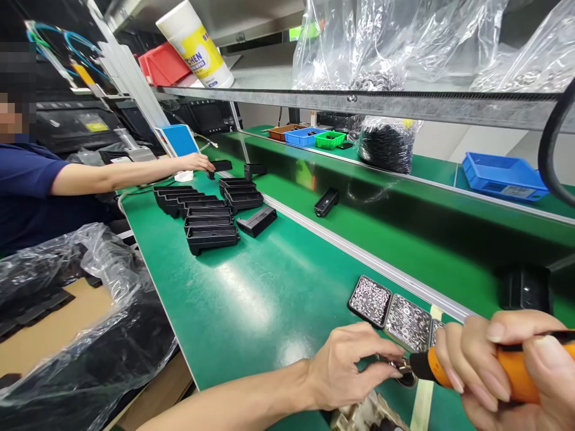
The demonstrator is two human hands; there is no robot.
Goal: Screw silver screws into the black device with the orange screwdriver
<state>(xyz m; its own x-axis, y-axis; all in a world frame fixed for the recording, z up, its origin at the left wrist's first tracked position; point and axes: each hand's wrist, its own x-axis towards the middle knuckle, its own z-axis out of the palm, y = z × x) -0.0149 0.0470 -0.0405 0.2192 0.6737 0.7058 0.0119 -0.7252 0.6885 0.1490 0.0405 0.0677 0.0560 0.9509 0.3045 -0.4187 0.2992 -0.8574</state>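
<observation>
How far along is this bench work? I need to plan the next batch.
Looking done or staged: rows of black housings line the green table. In hand: the right hand grips an orange screwdriver, its tip at a small metal part pinched by the left hand. Left: small trays of screws are well filled; a co-worker's hand handles another housing.

tabletop (251,299): shiny green, glare from overhead light
shelf (404,105): grey metal rail up top
wall (438,140): plain white at the back
</observation>
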